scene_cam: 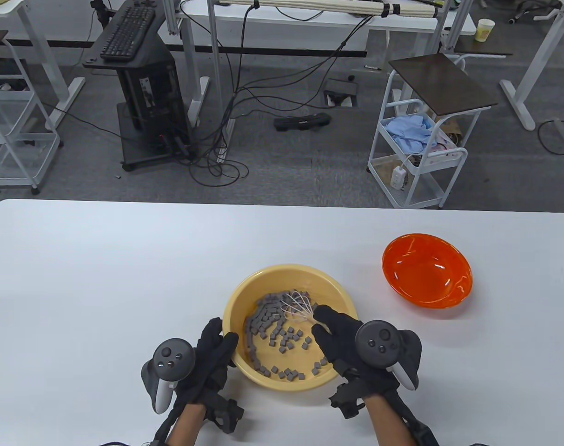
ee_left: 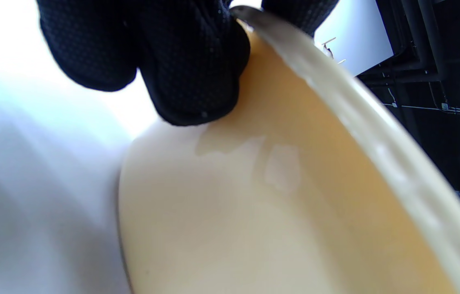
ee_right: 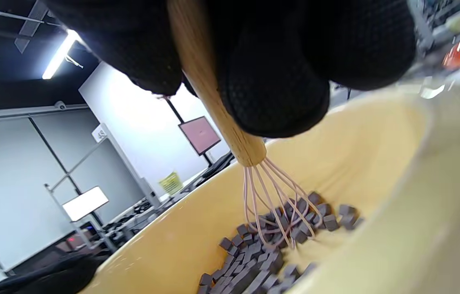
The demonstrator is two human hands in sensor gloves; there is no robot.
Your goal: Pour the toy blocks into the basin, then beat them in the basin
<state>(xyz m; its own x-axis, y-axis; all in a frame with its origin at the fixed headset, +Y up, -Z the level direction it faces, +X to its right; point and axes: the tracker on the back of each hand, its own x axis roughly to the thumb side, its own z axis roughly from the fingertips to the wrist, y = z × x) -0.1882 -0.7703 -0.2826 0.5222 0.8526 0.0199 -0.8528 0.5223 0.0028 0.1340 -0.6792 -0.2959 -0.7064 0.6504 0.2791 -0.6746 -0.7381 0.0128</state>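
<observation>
A yellow basin point(scene_cam: 244, 288) sits on the white table near the front edge, with several small grey toy blocks point(scene_cam: 268, 325) scattered inside. My left hand point(scene_cam: 214, 353) grips the basin's left rim point(ee_left: 336, 102), fingers point(ee_left: 189, 65) against the outer wall, thumb over the edge. My right hand point(scene_cam: 337, 334) grips the wooden handle point(ee_right: 213, 94) of a whisk. Its pale wire loops point(scene_cam: 296, 304) reach down among the blocks point(ee_right: 262, 249) at the far side of the basin point(ee_right: 181, 245).
An empty orange bowl point(scene_cam: 427, 270) stands on the table to the right of the basin. Beyond the table's far edge are a white trolley point(scene_cam: 421, 153), a black computer stand and cables on the floor.
</observation>
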